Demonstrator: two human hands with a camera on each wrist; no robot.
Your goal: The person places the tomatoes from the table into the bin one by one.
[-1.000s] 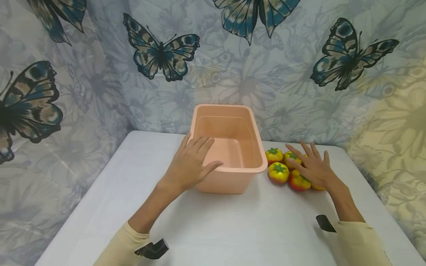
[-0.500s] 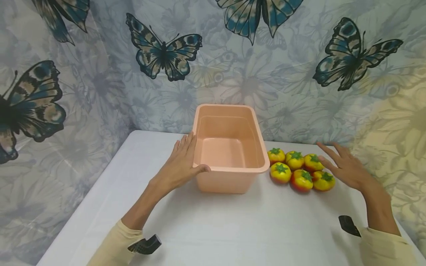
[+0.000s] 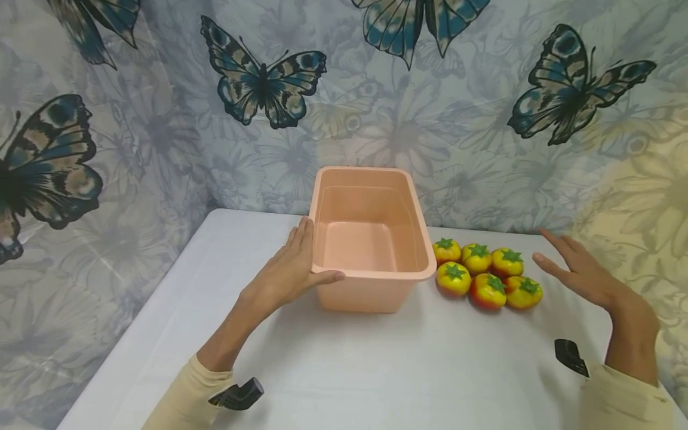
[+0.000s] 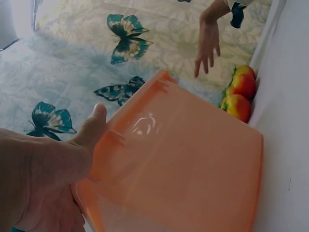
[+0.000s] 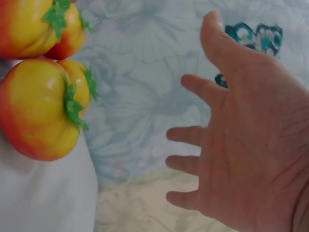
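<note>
A peach-coloured plastic bin (image 3: 365,294) stands on the white table, its open top facing up. My left hand (image 3: 282,266) rests against the bin's left side with fingers straight, its thumb across the front rim corner. In the left wrist view, that thumb points up beside the bin's outer wall (image 4: 188,154). Several yellow-and-red fruits with green leafy tops, like tomatoes or persimmons (image 3: 487,292), sit in two rows right of the bin. To their right hovers my right hand (image 3: 586,275), fingers spread and holding nothing. The right wrist view shows its bare palm (image 5: 256,130) apart from the fruits (image 5: 38,111).
The white table (image 3: 430,370) reaches back to a butterfly-patterned cloth backdrop (image 3: 263,155). Dark wrist cameras show by both sleeves, the left camera (image 3: 239,394) and the right camera (image 3: 571,355).
My right hand has moved right, off the fruits, uncovering them. The left hand has shifted from over the bin's left rim to its left side.
</note>
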